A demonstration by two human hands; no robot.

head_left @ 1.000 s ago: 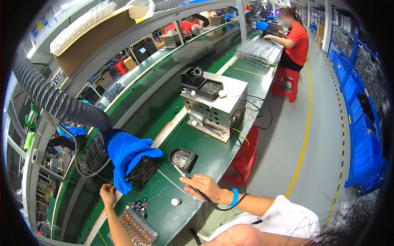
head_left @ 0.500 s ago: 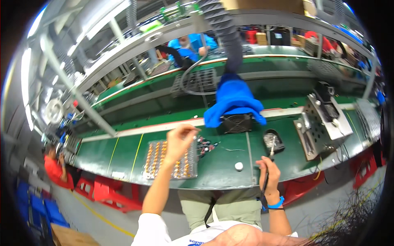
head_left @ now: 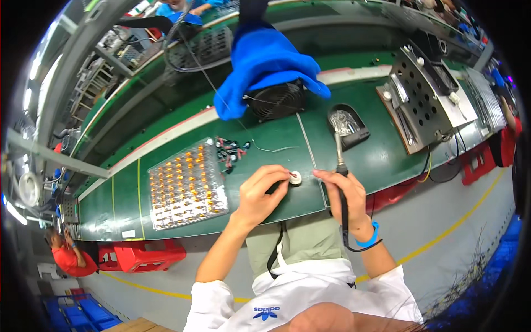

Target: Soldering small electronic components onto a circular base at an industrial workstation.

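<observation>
My left hand [head_left: 264, 193] is closed in a pinch at the rim of a small round white piece [head_left: 295, 177] on the green bench. Between its fingertips shows a tiny part with a bit of red wire [head_left: 291, 174], mostly covered by the fingers. My right hand [head_left: 348, 199] grips a soldering iron [head_left: 342, 167], its metal tip pointing away from me toward the black iron holder [head_left: 354, 138]. Left of my hands lies a clear plastic tray [head_left: 188, 185] with rows of orange-gold parts. A loose pile of small dark parts with red wires [head_left: 229, 154] sits beside it.
A black fan [head_left: 276, 100] under a blue cloth hood [head_left: 271, 61] stands at the back. A thin strand of wire [head_left: 274, 149] lies before it. To the right is a perforated metal box [head_left: 417, 97] with cables. Red stools [head_left: 146, 254] and a seated person are at left.
My left hand has come down and right, from beside the tray to the white piece. My right hand with the soldering iron has shifted slightly inward. The view has tilted down.
</observation>
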